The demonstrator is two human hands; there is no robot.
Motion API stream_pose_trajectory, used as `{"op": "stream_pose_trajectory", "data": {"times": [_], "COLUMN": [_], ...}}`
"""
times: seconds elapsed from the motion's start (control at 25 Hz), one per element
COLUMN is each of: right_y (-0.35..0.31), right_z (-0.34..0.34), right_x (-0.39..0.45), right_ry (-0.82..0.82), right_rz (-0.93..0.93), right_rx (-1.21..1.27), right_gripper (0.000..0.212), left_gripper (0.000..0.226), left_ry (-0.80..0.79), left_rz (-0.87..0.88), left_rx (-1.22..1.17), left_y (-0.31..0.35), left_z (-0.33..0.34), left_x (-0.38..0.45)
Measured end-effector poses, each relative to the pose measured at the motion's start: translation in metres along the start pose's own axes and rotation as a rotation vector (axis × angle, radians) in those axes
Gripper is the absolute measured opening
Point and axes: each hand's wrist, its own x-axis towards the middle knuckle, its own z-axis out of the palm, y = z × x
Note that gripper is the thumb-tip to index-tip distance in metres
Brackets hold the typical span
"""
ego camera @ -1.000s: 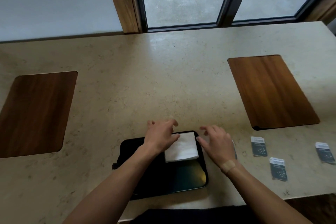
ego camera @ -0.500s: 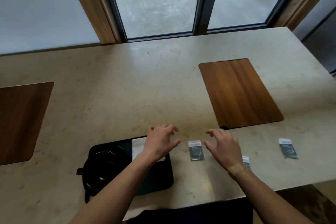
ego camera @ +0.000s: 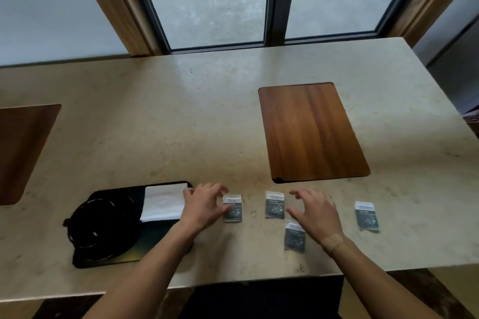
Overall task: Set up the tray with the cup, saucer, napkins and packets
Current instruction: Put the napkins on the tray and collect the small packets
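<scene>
Four packets lie along the desk's (ego camera: 233,116) front edge, right of the tray (ego camera: 160,246). The left hand (ego camera: 204,206) hovers with curled fingers over the nearest packet (ego camera: 233,211) — pinch its edge, lift flat. The right hand (ego camera: 315,211) hovers spread, empty.

A pale stone worktop (ego camera: 181,122) runs under the window, with two wooden panels (ego camera: 308,132) set flush into it. A black tray (ego camera: 166,241) lies left of the left fingers (ego camera: 220,189). Four small packets rest on the stone: one (ego camera: 234,211) touching those fingers, two between the hands (ego camera: 274,204) (ego camera: 294,237), one (ego camera: 366,216) well right of the right fingers (ego camera: 298,193).
</scene>
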Motion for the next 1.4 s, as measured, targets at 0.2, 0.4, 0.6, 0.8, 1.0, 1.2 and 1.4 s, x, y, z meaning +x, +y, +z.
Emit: {"op": "stream_pose_trajectory", "data": {"times": [0.2, 0.4, 0.6, 0.8, 1.0, 1.2, 1.4], "right_y": [0.0, -0.006, -0.011, -0.018, -0.025, -0.032, -0.035], "right_z": [0.008, 0.015, 0.02, 0.026, 0.029, 0.022, 0.022], "right_x": [0.004, 0.01, 0.018, 0.021, 0.024, 0.032, 0.038], "right_ry": [-0.081, -0.101, -0.11, -0.155, -0.159, -0.198, -0.248], "right_rz": [-0.013, 0.004, 0.003, 0.012, 0.025, 0.034, 0.08], "right_rx": [0.018, -0.005, -0.036, -0.061, -0.083, -0.075, -0.03], "right_gripper": [0.049, 0.062, 0.066, 0.062, 0.053, 0.04, 0.036], "left_gripper": [0.047, 0.056, 0.059, 0.059, 0.049, 0.039, 0.039], "left_ry": [-0.025, -0.083, -0.099, -0.105, -0.106, -0.141, -0.181], "left_rz": [-0.065, -0.043, 0.02, 0.046, 0.085, 0.106, 0.128], "left_rx": [0.056, 0.088, 0.15, 0.19, 0.204, 0.18, 0.104], "left_y": [-0.003, -0.005, 0.003, 0.003, 0.003, 0.004, 0.003], "left_z": [0.005, 0.014, 0.022, 0.026, 0.028, 0.024, 0.021], "left_x": [-0.001, 0.006, 0.013, 0.017, 0.02, 0.023, 0.025]}}
